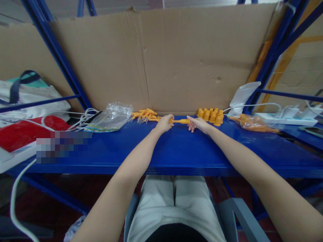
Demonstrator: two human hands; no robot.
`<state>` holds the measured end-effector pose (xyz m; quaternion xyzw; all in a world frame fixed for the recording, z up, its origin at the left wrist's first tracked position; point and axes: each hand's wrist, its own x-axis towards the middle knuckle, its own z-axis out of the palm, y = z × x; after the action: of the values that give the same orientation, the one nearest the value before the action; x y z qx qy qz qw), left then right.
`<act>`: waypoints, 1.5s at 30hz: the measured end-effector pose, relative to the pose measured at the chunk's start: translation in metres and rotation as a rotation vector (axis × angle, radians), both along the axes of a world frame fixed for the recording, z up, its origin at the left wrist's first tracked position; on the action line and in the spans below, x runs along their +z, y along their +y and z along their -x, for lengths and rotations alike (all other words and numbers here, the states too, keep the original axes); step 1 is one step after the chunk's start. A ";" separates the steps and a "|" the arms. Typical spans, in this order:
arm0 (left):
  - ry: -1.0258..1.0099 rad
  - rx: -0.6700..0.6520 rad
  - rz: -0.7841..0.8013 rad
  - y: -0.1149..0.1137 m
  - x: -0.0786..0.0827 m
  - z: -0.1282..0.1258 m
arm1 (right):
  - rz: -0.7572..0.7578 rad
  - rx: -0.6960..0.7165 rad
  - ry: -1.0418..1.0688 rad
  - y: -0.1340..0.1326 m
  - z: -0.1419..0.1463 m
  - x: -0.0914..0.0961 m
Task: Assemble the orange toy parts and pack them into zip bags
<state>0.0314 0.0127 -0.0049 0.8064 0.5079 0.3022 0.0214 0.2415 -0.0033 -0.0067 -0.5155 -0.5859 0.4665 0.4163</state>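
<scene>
The orange stick (183, 121) runs crosswise above the back of the counter (181, 148). The left hand (165, 123) has its fingers closed round one end; the right hand (199, 124) has fingers partly open at the other, grip unclear. Apparently it is being worked from both ends, which calls for keeping them aligned.

Both arms extended forward, bare along the visible length, converging toward the midline. Left forearm (135, 161) rises from the lower edge, left of centre; right forearm (242, 158) comes in at a wider slant from the lower right corner. Left hand (164, 124): back upward, fingers curled inward, thumb side facing the other hand. Right hand (199, 124): topmost digit stretched toward the left, remaining fingers bent beneath. Hands near each other, level, not touching; exact right fingertip contact unclear.
</scene>
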 end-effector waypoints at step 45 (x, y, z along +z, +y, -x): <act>-0.024 -0.034 0.022 0.007 -0.011 0.003 | -0.625 -0.237 -0.659 0.017 -0.025 -0.007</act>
<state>0.0283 0.0195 -0.0157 0.8109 0.4969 0.3062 0.0415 0.2664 0.0140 -0.0139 -0.5493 -0.7365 0.0284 0.3937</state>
